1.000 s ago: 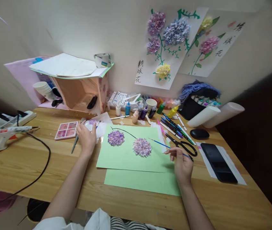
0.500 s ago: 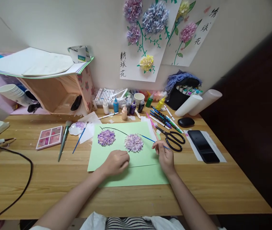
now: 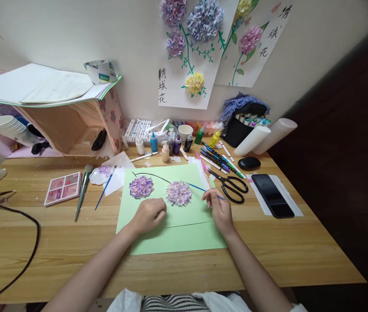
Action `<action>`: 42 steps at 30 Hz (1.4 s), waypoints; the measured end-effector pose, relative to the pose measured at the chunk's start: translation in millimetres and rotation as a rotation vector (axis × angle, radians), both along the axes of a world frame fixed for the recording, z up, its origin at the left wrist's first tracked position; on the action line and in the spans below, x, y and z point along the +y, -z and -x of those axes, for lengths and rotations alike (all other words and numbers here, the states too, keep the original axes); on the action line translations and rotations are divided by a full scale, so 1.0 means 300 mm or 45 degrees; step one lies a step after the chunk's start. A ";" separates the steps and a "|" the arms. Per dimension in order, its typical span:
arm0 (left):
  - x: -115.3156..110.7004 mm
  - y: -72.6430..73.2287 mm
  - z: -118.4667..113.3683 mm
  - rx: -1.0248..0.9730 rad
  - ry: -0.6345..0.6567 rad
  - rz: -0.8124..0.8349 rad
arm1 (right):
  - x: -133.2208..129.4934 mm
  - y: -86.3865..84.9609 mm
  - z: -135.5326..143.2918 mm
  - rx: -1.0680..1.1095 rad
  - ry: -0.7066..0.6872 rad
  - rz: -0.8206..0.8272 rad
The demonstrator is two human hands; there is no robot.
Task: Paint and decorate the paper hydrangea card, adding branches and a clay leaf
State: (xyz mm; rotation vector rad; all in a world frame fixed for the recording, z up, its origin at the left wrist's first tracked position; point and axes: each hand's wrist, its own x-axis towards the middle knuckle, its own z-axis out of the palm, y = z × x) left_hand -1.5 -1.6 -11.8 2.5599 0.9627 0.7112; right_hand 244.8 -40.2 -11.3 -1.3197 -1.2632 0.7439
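Note:
Green paper (image 3: 184, 240) lies on the table with a purple flower (image 3: 141, 187) and a paler pink-purple flower (image 3: 179, 193) on it. A dark curved line runs above both flowers, and another dark line crosses lower down. My right hand (image 3: 220, 211) is closed on a thin blue brush (image 3: 198, 186), whose tip points left to the upper right of the paler flower. My left hand (image 3: 149, 215) rests on the paper below the flowers, fingers curled under; whether they hold anything is hidden.
Black scissors (image 3: 234, 189), a phone (image 3: 273, 196) and a mouse (image 3: 249, 163) lie to the right. Pens and paint bottles (image 3: 177, 145) stand or lie behind the paper. At left are a palette (image 3: 62, 189), a large brush (image 3: 83, 193) and a black cable (image 3: 37, 236).
The view has shifted slightly, so everything appears a little further left. My left hand has moved slightly left on the paper; the right still holds the brush.

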 end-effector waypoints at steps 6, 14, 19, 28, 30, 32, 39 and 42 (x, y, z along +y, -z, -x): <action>0.004 -0.002 0.005 -0.006 -0.006 0.015 | 0.036 0.003 -0.007 0.165 0.080 -0.068; 0.019 0.004 0.022 -0.017 -0.049 0.039 | 0.070 0.008 -0.024 0.280 0.095 0.000; 0.019 0.007 0.021 -0.014 -0.040 0.045 | 0.076 0.017 -0.030 0.284 0.070 0.019; 0.021 0.003 0.026 -0.033 -0.066 0.011 | 0.084 0.013 -0.024 0.256 0.054 -0.006; 0.022 0.002 0.025 -0.032 -0.070 0.007 | 0.084 0.013 -0.026 0.250 0.064 -0.011; 0.022 0.001 0.023 -0.031 -0.070 0.003 | 0.083 0.015 -0.028 0.242 0.064 -0.009; 0.018 -0.003 0.025 -0.046 -0.062 -0.020 | 0.081 0.020 -0.024 0.208 0.073 -0.022; 0.015 -0.004 0.027 -0.059 -0.060 -0.030 | 0.081 0.022 -0.025 0.208 0.066 -0.025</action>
